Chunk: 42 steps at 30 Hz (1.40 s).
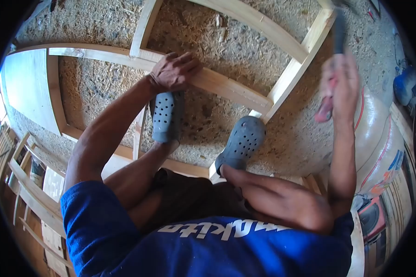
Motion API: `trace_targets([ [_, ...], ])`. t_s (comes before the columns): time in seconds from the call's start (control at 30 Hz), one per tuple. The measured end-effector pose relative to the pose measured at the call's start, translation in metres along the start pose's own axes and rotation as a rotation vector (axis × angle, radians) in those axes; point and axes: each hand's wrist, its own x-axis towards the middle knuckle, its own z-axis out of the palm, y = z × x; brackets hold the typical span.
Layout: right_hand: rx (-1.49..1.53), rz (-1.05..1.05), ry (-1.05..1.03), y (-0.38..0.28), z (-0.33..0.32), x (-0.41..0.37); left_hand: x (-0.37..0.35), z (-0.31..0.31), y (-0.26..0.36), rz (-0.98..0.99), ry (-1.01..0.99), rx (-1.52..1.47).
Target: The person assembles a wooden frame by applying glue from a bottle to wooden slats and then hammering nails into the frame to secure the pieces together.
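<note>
My left hand (175, 71) is wrapped over a wooden beam (231, 87) of a timber frame, its fingers curled across the top. The beam's right end meets a diagonal wooden piece (296, 71). On the right, my right hand (344, 83) is closed round the red handle of a hammer (326, 109), raised beside the frame and blurred by motion. The dark shaft points up past the frame's upper right corner; the head is too blurred to make out.
Grey clogs (247, 138) on my feet stand on ground strewn with shavings, close to the beams. A pale panel (30, 87) lies at the left. A filled white sack (379, 138) sits at the right, and wooden pieces (37, 203) are at lower left.
</note>
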Motion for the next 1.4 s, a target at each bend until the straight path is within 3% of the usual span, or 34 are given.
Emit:
trace_targets([
  [0.03,-0.004,-0.017,-0.003,0.002,-0.003,0.010,0.001,-0.002,-0.002,0.009,0.043,0.010],
  [0.07,0.095,-0.048,0.188,0.009,-0.009,0.014,0.000,-0.003,0.002,0.017,0.077,0.004],
  [0.17,-0.041,0.085,0.296,0.056,0.003,-0.038,-0.003,0.002,0.002,-0.010,-0.003,-0.028],
  [0.23,-0.606,0.406,-0.668,0.063,0.023,-0.065,-0.001,0.000,0.000,0.039,0.087,0.013],
  [0.3,-0.130,0.687,-0.578,0.036,-0.003,-0.036,-0.002,0.002,-0.001,0.051,0.098,0.044],
  [0.33,-0.060,0.361,-0.323,0.042,-0.003,-0.031,-0.004,-0.001,-0.006,0.051,0.091,0.051],
  [0.37,-0.090,0.288,-0.039,0.020,-0.005,-0.020,-0.003,-0.003,-0.004,0.027,0.039,-0.004],
  [0.4,0.006,0.086,-0.025,0.006,-0.021,-0.005,-0.002,-0.003,0.002,-0.005,-0.007,-0.063],
  [0.43,-0.004,0.064,-0.023,0.004,-0.021,0.005,0.001,-0.002,0.000,-0.005,0.013,-0.050],
  [0.5,0.309,-0.185,0.395,0.007,-0.013,0.018,-0.003,0.001,-0.001,0.042,0.045,0.003],
  [0.53,-0.204,-0.254,0.185,0.063,-0.024,-0.002,-0.005,0.008,-0.002,0.023,0.073,-0.022],
  [0.6,-0.664,-0.196,-0.306,0.083,0.005,-0.043,-0.006,0.007,0.001,0.031,0.076,0.002],
  [0.67,-0.408,0.321,-0.617,0.031,0.032,-0.060,-0.003,0.004,-0.001,0.033,0.051,-0.031],
  [0.7,-0.197,0.665,-0.677,0.028,0.016,-0.033,-0.003,0.001,-0.003,0.020,0.051,-0.022],
  [0.73,0.014,0.376,-0.499,0.055,0.005,-0.032,-0.002,-0.002,-0.004,0.022,0.059,-0.021],
  [0.77,0.093,0.189,-0.332,0.042,-0.005,-0.025,-0.001,-0.002,0.000,0.032,0.067,-0.033],
  [0.8,0.046,0.174,-0.043,0.010,-0.001,-0.015,-0.002,-0.001,0.004,0.036,0.063,-0.048],
  [0.83,0.042,0.173,-0.048,0.003,0.000,-0.005,-0.003,0.000,0.004,0.028,0.044,-0.042],
  [0.9,0.365,-0.118,0.371,-0.003,0.004,0.008,-0.003,0.001,-0.002,0.020,0.025,-0.025],
  [0.93,0.195,-0.170,0.407,0.021,0.008,-0.001,-0.006,0.004,0.000,0.021,0.036,-0.020],
  [1.0,-0.439,-0.065,-0.094,0.073,0.020,-0.042,-0.003,0.003,-0.003,0.018,0.058,0.009],
  [1.03,-0.499,0.231,-0.488,0.067,0.031,-0.062,-0.001,0.000,-0.004,0.017,0.055,-0.006],
  [1.07,-0.359,0.527,-0.689,0.058,0.029,-0.060,-0.003,-0.001,0.001,0.017,0.044,-0.037],
  [1.1,-0.360,0.512,-0.703,0.051,0.026,-0.051,-0.004,0.002,-0.001,0.003,0.043,-0.024],
  [1.17,-0.009,0.471,-0.421,0.048,0.018,-0.055,-0.006,0.005,0.002,0.000,0.023,-0.017],
  [1.23,0.110,0.259,-0.166,0.055,0.031,-0.051,-0.010,0.005,0.008,0.021,0.034,-0.025],
  [1.3,-0.045,0.331,-0.266,0.072,0.032,-0.054,-0.004,0.001,-0.003,0.043,0.066,0.016],
  [1.33,-0.454,0.390,-0.552,0.080,0.032,-0.055,-0.004,-0.001,0.000,0.024,0.036,-0.023],
  [1.37,-0.437,0.389,-0.532,0.085,0.028,-0.062,-0.003,-0.003,0.001,0.016,0.004,-0.061],
  [1.4,-0.239,0.471,-0.582,0.078,0.030,-0.068,-0.001,-0.005,0.002,0.023,0.021,-0.058],
])
